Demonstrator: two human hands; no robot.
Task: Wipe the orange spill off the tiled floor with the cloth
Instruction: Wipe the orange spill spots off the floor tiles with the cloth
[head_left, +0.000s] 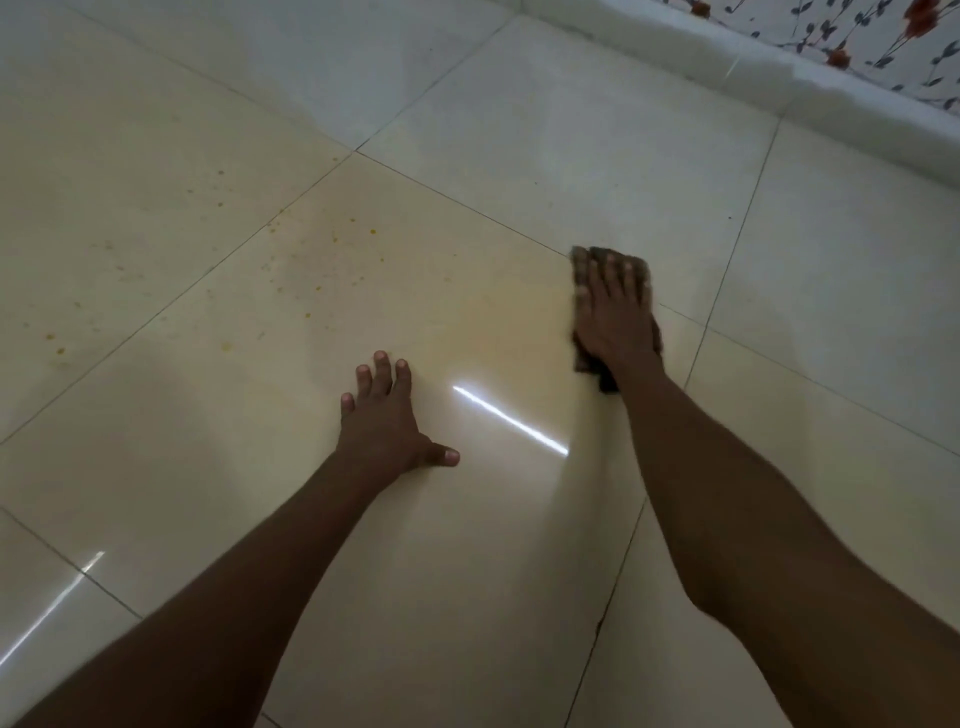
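Pressing flat on the cloth, right hand, fingers straight and spread over the fabric, grip apart rather than curled round it. Cloth dark brown, crumpled, lying on the floor at about 1 o'clock from frame centre, right beside a grout line where two tiles meet; edges showing past the fingertips at 12 o'clock and under the wrist at 6 o'clock. Resting palm-down on bare tile near centre, left hand, fingers straight and fanned, thumb out toward 3 o'clock, grip apart, holding nothing. Hands well apart, cloth toward 2 o'clock from the left one. Spill scattered as small orange specks and a faint yellowish smear, toward 10 and 11 o'clock of the left hand, with more drops further out at 9 o'clock near the frame's left edge; none touching the cloth. Glossy cream tiles, bright streak of reflected light between the two forearms. Pale skirting at 2 o'clock, with flowered wall above in the far corner.
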